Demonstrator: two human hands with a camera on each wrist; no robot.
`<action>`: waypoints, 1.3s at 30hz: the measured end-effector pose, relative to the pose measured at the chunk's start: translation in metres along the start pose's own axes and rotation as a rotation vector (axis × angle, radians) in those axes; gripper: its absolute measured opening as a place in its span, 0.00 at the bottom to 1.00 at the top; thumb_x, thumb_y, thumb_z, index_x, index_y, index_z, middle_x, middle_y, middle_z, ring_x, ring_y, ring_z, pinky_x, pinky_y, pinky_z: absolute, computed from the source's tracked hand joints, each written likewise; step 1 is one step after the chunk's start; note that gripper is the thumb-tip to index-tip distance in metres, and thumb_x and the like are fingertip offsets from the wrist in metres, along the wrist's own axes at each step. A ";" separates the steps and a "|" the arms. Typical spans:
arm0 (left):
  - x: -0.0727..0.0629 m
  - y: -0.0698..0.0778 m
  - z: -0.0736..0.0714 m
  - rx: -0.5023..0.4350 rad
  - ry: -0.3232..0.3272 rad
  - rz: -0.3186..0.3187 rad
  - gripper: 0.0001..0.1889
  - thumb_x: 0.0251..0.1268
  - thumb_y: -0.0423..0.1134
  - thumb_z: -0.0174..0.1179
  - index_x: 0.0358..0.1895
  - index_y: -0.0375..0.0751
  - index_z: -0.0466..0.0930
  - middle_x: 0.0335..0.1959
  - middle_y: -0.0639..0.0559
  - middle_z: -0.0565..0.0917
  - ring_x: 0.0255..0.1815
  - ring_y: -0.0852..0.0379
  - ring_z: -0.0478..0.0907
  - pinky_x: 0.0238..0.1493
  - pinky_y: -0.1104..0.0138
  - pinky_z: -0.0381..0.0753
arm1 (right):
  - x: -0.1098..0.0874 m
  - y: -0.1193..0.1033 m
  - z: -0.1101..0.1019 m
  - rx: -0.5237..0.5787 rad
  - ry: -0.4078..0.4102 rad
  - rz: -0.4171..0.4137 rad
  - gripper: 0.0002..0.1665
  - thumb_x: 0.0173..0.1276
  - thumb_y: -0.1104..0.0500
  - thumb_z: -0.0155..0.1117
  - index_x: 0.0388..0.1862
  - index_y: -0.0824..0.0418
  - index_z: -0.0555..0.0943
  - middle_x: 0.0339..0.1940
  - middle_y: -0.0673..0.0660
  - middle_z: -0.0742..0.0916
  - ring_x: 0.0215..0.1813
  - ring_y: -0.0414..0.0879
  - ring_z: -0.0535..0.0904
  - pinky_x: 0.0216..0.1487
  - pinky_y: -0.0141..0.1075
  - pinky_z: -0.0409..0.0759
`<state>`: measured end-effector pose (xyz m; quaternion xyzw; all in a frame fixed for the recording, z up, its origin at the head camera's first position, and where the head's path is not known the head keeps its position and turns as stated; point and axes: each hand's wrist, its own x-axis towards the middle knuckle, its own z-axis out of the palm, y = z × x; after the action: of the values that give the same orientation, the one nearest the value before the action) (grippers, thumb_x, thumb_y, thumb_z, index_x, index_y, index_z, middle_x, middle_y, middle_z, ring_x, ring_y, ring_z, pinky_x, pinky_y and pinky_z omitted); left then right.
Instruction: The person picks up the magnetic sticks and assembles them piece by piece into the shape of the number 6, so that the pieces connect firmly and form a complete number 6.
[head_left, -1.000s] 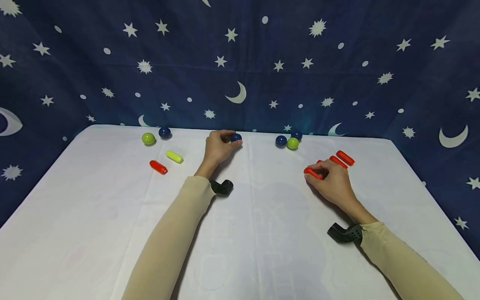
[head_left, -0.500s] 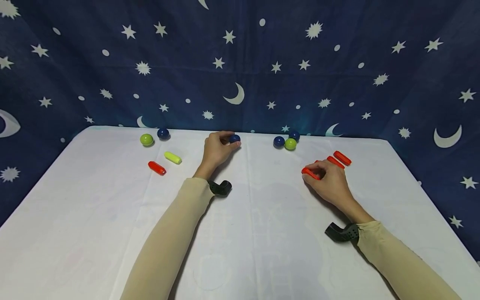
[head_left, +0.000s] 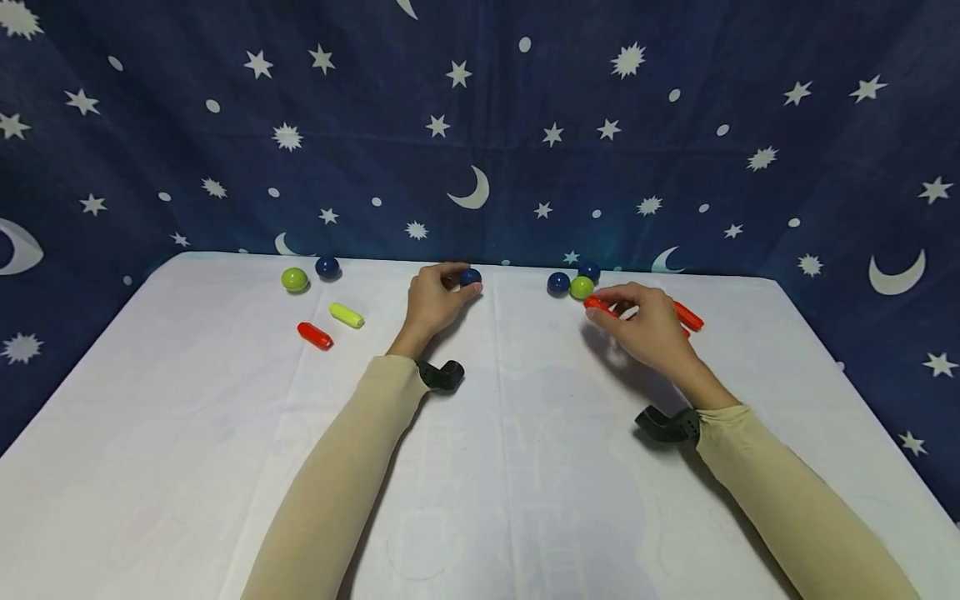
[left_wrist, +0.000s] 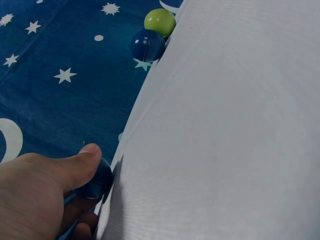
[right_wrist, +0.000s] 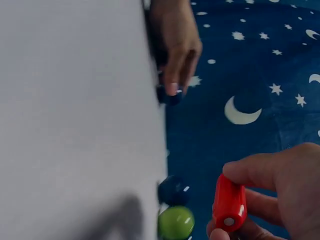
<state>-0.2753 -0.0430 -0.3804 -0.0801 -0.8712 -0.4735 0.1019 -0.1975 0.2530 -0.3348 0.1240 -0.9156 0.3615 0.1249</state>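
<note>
My left hand (head_left: 435, 302) pinches a dark blue ball (head_left: 470, 277) between thumb and fingers near the table's far edge; the left wrist view shows the thumb over this blue ball (left_wrist: 98, 182). A short red cylinder with rounded edges (head_left: 597, 306) is held by my right hand (head_left: 651, 329), slightly above the cloth. In the right wrist view, thumb and fingers grip the red cylinder (right_wrist: 229, 202) from both sides. Just beyond it lie a green ball (head_left: 581, 288) and two dark blue balls (head_left: 558, 284). Behind the right hand, more red cylinders (head_left: 687, 316) lie partly hidden.
On the left side of the white table (head_left: 420, 467) are a green ball (head_left: 295, 280), a dark blue ball (head_left: 327, 267), a yellow-green cylinder (head_left: 347, 315) and a red cylinder (head_left: 315, 336). A blue star-patterned cloth (head_left: 360, 150) hangs behind the table.
My right hand has lifted the red cylinder and carried it away from me and slightly left, toward the balls. The left hand stays in place on its blue ball.
</note>
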 end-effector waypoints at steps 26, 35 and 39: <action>0.001 0.000 -0.001 0.013 -0.014 -0.015 0.21 0.64 0.41 0.72 0.58 0.37 0.85 0.51 0.42 0.86 0.49 0.48 0.80 0.54 0.56 0.77 | 0.089 -0.037 0.108 0.022 -0.223 -0.009 0.18 0.72 0.65 0.64 0.59 0.65 0.84 0.52 0.64 0.81 0.56 0.57 0.75 0.62 0.50 0.72; 0.002 -0.001 -0.001 0.006 -0.013 -0.017 0.21 0.64 0.41 0.72 0.58 0.37 0.85 0.49 0.42 0.86 0.48 0.48 0.80 0.53 0.56 0.76 | 0.095 -0.037 0.113 0.014 -0.221 -0.032 0.18 0.71 0.66 0.64 0.59 0.67 0.84 0.51 0.64 0.82 0.55 0.56 0.76 0.60 0.49 0.72; 0.002 0.000 0.000 0.009 -0.014 -0.021 0.21 0.64 0.41 0.72 0.58 0.38 0.85 0.48 0.43 0.87 0.47 0.49 0.79 0.52 0.57 0.75 | 0.093 -0.039 0.110 -0.002 -0.225 -0.028 0.19 0.71 0.65 0.66 0.60 0.66 0.83 0.52 0.63 0.82 0.55 0.56 0.75 0.59 0.49 0.71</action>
<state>-0.2769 -0.0430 -0.3798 -0.0739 -0.8748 -0.4699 0.0914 -0.2874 0.1366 -0.3590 0.1763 -0.9223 0.3428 0.0265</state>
